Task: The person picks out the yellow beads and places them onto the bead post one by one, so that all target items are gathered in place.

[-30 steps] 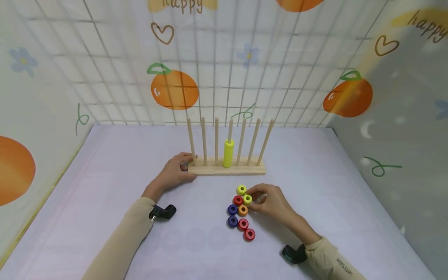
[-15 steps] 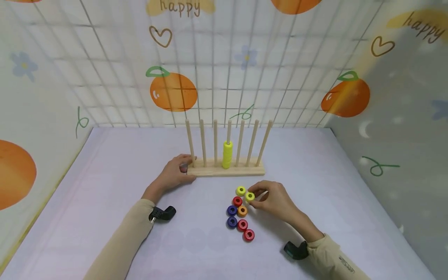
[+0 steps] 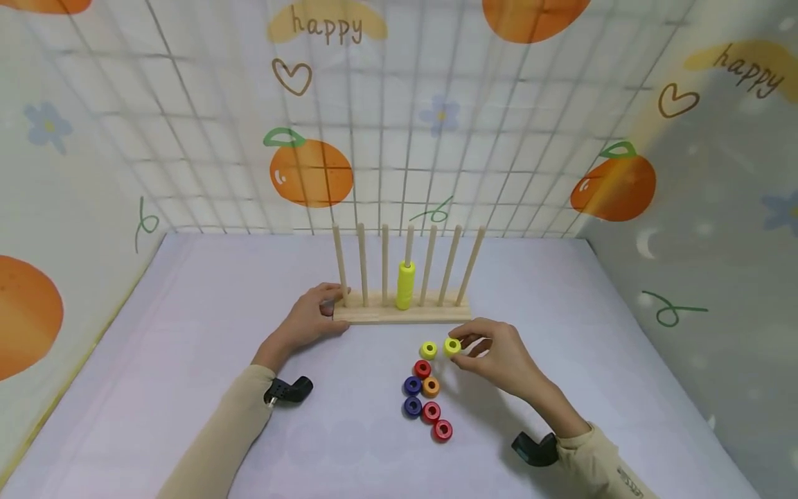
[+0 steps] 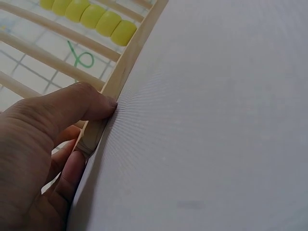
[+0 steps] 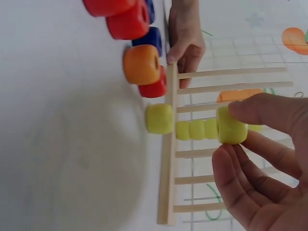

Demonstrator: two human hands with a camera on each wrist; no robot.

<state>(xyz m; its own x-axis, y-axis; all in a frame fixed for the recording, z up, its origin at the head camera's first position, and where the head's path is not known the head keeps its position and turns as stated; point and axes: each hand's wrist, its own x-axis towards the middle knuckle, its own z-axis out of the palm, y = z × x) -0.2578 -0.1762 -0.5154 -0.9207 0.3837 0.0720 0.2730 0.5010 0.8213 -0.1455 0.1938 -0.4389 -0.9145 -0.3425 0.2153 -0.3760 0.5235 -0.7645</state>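
A wooden peg rack (image 3: 374, 315) with a row of upright pegs stands at the middle of the table. Yellow beads (image 3: 405, 285) are stacked on its middle peg. My left hand (image 3: 308, 317) grips the left end of the base, thumb (image 4: 98, 106) along the front edge. Between thumb and fingers my right hand (image 3: 499, 353) pinches a yellow bead (image 5: 232, 126), hole facing up, just in front of the rack's right half. On the table beside it lies another yellow bead (image 3: 428, 350).
Loose beads lie in front of the rack: an orange bead (image 3: 431, 387), several red ones (image 3: 442, 430) and two dark blue ones (image 3: 413, 407). A patterned cloth (image 3: 399, 138) with printed oranges hangs behind the table.
My right hand has lifted the pinched yellow bead from the loose group and moved it slightly right and toward the rack. The left hand keeps its grip on the base.
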